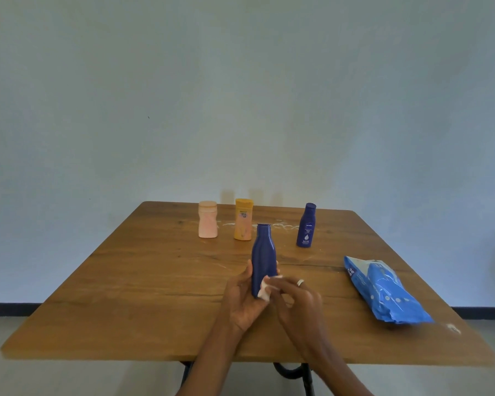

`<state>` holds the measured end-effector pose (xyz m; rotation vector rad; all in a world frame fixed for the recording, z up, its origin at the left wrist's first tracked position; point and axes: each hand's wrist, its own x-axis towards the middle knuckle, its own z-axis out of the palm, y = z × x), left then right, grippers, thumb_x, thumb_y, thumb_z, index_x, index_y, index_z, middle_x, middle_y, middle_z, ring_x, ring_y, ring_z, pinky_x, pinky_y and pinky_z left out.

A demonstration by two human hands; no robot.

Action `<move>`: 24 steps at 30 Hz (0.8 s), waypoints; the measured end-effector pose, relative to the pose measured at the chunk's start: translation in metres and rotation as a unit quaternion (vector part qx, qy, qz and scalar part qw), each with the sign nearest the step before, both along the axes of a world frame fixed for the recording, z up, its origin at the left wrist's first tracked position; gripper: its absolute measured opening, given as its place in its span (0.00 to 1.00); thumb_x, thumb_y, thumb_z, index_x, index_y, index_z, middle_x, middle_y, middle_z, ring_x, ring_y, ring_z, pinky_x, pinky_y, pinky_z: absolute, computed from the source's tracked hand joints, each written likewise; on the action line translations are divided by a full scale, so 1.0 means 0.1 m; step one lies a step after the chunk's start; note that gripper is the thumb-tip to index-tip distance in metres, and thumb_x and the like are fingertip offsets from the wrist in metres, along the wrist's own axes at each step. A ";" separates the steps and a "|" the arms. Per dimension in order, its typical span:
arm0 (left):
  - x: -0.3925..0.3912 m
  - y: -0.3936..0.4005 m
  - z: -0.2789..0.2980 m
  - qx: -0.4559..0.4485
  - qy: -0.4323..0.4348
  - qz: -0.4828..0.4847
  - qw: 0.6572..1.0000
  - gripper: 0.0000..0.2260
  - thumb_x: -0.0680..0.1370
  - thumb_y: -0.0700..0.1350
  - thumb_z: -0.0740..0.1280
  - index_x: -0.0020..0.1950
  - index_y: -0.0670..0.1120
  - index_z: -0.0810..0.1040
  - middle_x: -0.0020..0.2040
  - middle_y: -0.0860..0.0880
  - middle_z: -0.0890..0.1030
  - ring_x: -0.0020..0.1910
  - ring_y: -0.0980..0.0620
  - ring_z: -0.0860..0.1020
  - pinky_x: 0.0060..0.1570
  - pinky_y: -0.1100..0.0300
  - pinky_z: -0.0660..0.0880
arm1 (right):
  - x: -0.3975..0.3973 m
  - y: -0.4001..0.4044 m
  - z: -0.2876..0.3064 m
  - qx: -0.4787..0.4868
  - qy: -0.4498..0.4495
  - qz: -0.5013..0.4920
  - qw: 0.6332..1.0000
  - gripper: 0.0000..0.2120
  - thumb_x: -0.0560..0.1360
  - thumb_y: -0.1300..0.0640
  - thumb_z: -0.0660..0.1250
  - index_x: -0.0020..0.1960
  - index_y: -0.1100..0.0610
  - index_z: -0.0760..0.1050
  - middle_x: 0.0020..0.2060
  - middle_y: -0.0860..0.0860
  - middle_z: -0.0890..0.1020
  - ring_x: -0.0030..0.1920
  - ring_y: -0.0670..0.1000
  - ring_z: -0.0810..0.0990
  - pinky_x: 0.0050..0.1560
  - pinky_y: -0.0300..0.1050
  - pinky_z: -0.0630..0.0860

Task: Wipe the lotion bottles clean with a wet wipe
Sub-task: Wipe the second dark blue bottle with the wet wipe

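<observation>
My left hand [242, 298] grips the lower part of a dark blue lotion bottle [264, 254], held upright above the table's middle. Against the bottle's lower right side, my right hand [296, 300] pinches a small white wet wipe [265, 290]. Three more bottles stand at the back of the table: a pink one [208, 219], a yellow one [243, 219] and a second dark blue one [307, 226].
A blue pack of wet wipes [383, 290] lies on the right side of the wooden table [143, 281]. White smears mark the tabletop between the back bottles and near the front right corner. A pale wall stands behind the table.
</observation>
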<state>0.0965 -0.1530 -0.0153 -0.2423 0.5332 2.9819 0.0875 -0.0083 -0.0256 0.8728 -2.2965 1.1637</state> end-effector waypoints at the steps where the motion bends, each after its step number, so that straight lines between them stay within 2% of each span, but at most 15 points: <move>1: -0.01 -0.01 0.00 0.003 -0.004 -0.006 1.000 0.27 0.78 0.47 0.66 0.74 0.38 0.66 0.58 0.35 0.77 0.56 0.39 0.77 0.56 0.43 0.78 | 0.03 0.02 -0.08 0.003 -0.006 -0.003 1.000 0.14 0.74 0.57 0.71 0.57 0.44 0.79 0.55 0.38 0.78 0.55 0.36 0.76 0.53 0.34 0.76; 3: -0.01 0.00 0.01 -0.010 -0.006 -0.016 1.000 0.27 0.80 0.48 0.66 0.75 0.38 0.64 0.57 0.35 0.76 0.54 0.39 0.77 0.53 0.44 0.79 | 0.07 0.03 -0.13 -0.001 -0.011 -0.014 1.000 0.14 0.73 0.58 0.72 0.56 0.44 0.79 0.55 0.35 0.76 0.55 0.32 0.74 0.53 0.28 0.73; 5: 0.02 0.01 0.03 -0.007 0.001 -0.017 1.000 0.29 0.77 0.46 0.69 0.75 0.38 0.65 0.58 0.35 0.76 0.55 0.39 0.77 0.53 0.44 0.79 | 0.06 0.01 -0.06 -0.009 -0.005 -0.016 1.000 0.14 0.73 0.59 0.72 0.56 0.47 0.80 0.55 0.39 0.77 0.54 0.33 0.74 0.52 0.24 0.70; 8: 0.05 0.03 0.01 -0.006 0.009 0.003 1.000 0.30 0.69 0.40 0.77 0.69 0.37 0.72 0.59 0.35 0.79 0.56 0.38 0.78 0.57 0.42 0.77 | -0.05 -0.04 0.18 -0.043 0.013 -0.027 0.999 0.12 0.74 0.60 0.70 0.56 0.51 0.80 0.53 0.46 0.80 0.53 0.40 0.78 0.48 0.27 0.74; 11: 0.05 0.05 0.00 -0.020 0.021 0.010 1.000 0.34 0.60 0.36 0.82 0.64 0.36 0.77 0.57 0.35 0.80 0.55 0.37 0.79 0.66 0.42 0.69 | -0.18 -0.13 0.46 -0.075 0.022 -0.039 0.996 0.11 0.75 0.59 0.69 0.57 0.51 0.79 0.53 0.46 0.81 0.51 0.40 0.79 0.45 0.29 0.76; 12: 0.03 0.05 -0.01 -0.028 0.020 0.010 0.999 0.31 0.61 0.36 0.81 0.62 0.36 0.77 0.55 0.35 0.80 0.54 0.37 0.79 0.67 0.42 0.68 | -0.22 -0.16 0.54 -0.090 0.023 -0.042 0.995 0.11 0.75 0.59 0.68 0.57 0.51 0.79 0.52 0.45 0.81 0.51 0.41 0.79 0.44 0.30 0.77; 15: 0.03 0.09 0.00 -0.044 0.021 0.000 0.999 0.15 0.72 0.39 0.71 0.58 0.35 0.79 0.48 0.35 0.82 0.49 0.38 0.79 0.58 0.44 0.72 | -0.31 -0.22 0.77 -0.141 0.003 -0.047 0.989 0.10 0.76 0.58 0.68 0.57 0.51 0.79 0.51 0.43 0.82 0.51 0.41 0.79 0.42 0.32 0.78; 17: 0.04 0.10 0.02 -0.036 0.021 -0.001 0.999 0.12 0.76 0.41 0.66 0.53 0.34 0.82 0.46 0.35 0.82 0.50 0.39 0.77 0.58 0.44 0.71 | -0.36 -0.23 0.86 -0.139 0.003 -0.060 0.989 0.10 0.75 0.58 0.69 0.56 0.51 0.80 0.49 0.43 0.83 0.49 0.41 0.80 0.43 0.34 0.78; 18: 0.05 0.10 0.02 -0.037 0.023 0.001 0.999 0.12 0.76 0.40 0.66 0.53 0.33 0.82 0.47 0.35 0.82 0.51 0.38 0.77 0.59 0.43 0.70 | -0.38 -0.23 0.88 -0.131 0.003 -0.066 0.989 0.10 0.75 0.57 0.69 0.56 0.50 0.80 0.48 0.43 0.83 0.48 0.41 0.80 0.43 0.34 0.77; 19: 0.06 0.10 0.03 -0.045 0.024 0.002 0.999 0.12 0.76 0.39 0.68 0.56 0.33 0.80 0.49 0.34 0.82 0.53 0.38 0.76 0.60 0.43 0.70 | -0.41 -0.23 0.90 -0.124 0.000 -0.071 0.990 0.09 0.75 0.56 0.69 0.55 0.50 0.80 0.48 0.43 0.83 0.47 0.42 0.80 0.42 0.33 0.77; 22: 0.05 0.08 0.02 -0.080 0.031 0.020 0.996 0.27 0.67 0.40 0.78 0.63 0.33 0.76 0.56 0.34 0.79 0.56 0.38 0.77 0.66 0.43 0.68 | -0.47 -0.20 0.95 -0.148 -0.018 -0.085 0.985 0.06 0.76 0.54 0.68 0.52 0.50 0.81 0.44 0.42 0.83 0.44 0.42 0.80 0.40 0.30 0.75; 24: 0.05 0.07 0.03 -0.104 0.039 0.030 0.993 0.33 0.64 0.40 0.81 0.65 0.33 0.75 0.59 0.34 0.78 0.58 0.38 0.76 0.67 0.43 0.67 | -0.47 -0.18 1.03 -0.162 -0.030 -0.087 0.982 0.05 0.76 0.53 0.68 0.50 0.49 0.81 0.42 0.40 0.83 0.44 0.41 0.81 0.40 0.29 0.74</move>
